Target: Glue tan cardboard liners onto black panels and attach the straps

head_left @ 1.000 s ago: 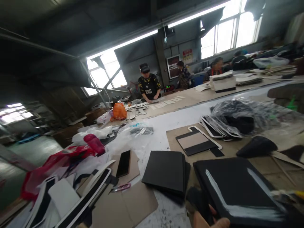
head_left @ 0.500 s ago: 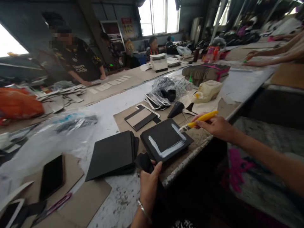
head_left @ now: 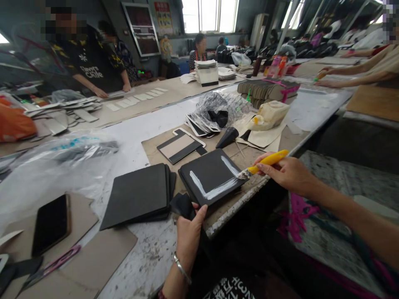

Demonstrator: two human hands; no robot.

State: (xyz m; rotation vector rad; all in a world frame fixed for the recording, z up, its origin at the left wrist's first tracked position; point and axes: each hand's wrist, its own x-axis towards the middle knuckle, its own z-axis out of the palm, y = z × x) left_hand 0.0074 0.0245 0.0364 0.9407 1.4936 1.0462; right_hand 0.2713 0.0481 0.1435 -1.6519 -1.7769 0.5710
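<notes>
My right hand [head_left: 285, 172] is closed around a brush with a yellow handle [head_left: 271, 159]. Its white-coated bristles [head_left: 243, 174] touch the right corner of a black panel [head_left: 212, 170], the top one of a small stack. A white U-shaped band of glue-like paste [head_left: 212, 191] runs along three of the panel's sides. At the near corner of that stack, my left hand [head_left: 190, 226] grips a limp black strip [head_left: 183, 206], its thumb close to the panel's edge. Another stack of black panels [head_left: 135, 195] lies to the left.
A beige-and-black piece [head_left: 181, 147], a black cone [head_left: 227, 137] and a yellowish plastic jug [head_left: 272, 113] lie beyond the panels. Left are a phone [head_left: 51, 224] and pink-handled scissors [head_left: 64, 257]. A person [head_left: 93, 62] stands across the table; other people are farther off.
The brush has moved slightly toward me, from the right-hand stroke to the panel's right corner. My left hand keeps its place at the near corner. The whole view has shifted a little.
</notes>
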